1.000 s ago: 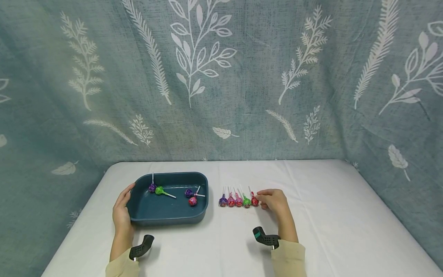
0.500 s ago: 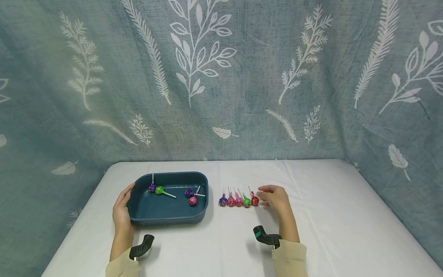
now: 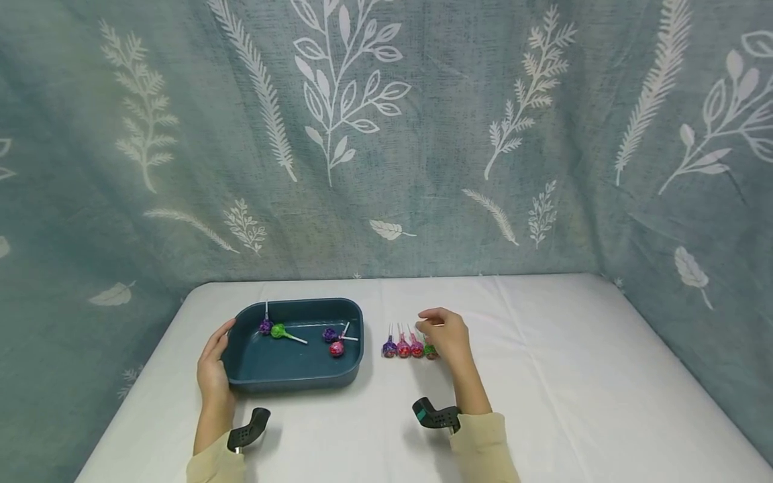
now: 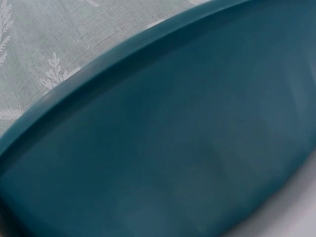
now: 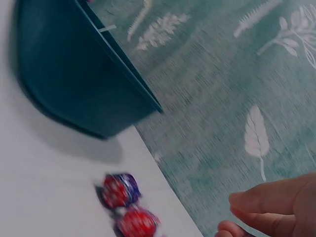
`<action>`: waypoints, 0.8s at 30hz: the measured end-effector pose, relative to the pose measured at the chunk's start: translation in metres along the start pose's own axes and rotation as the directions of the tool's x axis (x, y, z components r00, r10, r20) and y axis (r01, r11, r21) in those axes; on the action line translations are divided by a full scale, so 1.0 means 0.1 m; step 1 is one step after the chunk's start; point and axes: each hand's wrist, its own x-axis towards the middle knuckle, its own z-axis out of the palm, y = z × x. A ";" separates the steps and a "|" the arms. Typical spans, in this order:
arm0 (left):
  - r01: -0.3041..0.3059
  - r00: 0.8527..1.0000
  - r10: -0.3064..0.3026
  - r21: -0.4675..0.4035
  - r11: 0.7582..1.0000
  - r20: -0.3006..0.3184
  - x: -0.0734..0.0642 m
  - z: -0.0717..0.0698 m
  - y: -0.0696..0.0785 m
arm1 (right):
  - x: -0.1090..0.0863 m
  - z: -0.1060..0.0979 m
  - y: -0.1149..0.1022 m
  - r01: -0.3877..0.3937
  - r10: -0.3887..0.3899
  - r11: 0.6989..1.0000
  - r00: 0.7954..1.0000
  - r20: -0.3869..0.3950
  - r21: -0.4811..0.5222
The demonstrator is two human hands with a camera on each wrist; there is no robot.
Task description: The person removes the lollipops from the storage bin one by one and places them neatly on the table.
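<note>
My left hand (image 3: pixel 213 372) rests against the left side of a dark teal tray (image 3: pixel 290 384), fingers stretched along its wall and rim. Inside lie a green lollipop (image 3: pixel 278 331), a red lollipop (image 3: pixel 336 349) and two purple ones. To the right of the tray, several wrapped lollipops are lined up, sticks pointing away: a purple-blue lollipop (image 3: pixel 389 349), two pink-red ones and a green lollipop (image 3: pixel 431 351), partly covered. Over the row's right end hovers my right hand (image 3: pixel 445 335), fingers loosely bent, nothing seen between them. The red lollipop at that end is hidden behind this hand.
A white cloth (image 3: pixel 580 376) covers the table, and a leaf-patterned grey-green curtain (image 3: pixel 423 154) hangs along its back and sides. A black wrist camera (image 3: pixel 249 429) sticks out from the left sleeve, another black wrist camera (image 3: pixel 436 414) from the right.
My right hand has let go of the red lollipop at the row's right end, lifted and moved left over the green one. The left hand and the tray have stayed put.
</note>
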 end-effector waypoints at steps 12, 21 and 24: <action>-0.008 1.000 0.008 -0.019 1.000 0.004 -0.02 0.00 -0.02 | -0.12 0.56 -0.38 0.102 -0.136 0.962 0.983 0.121 0.254; -0.025 1.000 0.026 -0.043 0.999 0.017 -0.01 -0.02 -0.01 | -0.09 0.95 -0.73 -0.021 -0.127 0.915 0.934 0.335 0.403; -0.021 1.000 0.021 -0.034 0.999 0.013 0.00 -0.02 -0.02 | -0.04 1.09 -0.79 -0.105 -0.084 0.894 0.915 0.394 0.435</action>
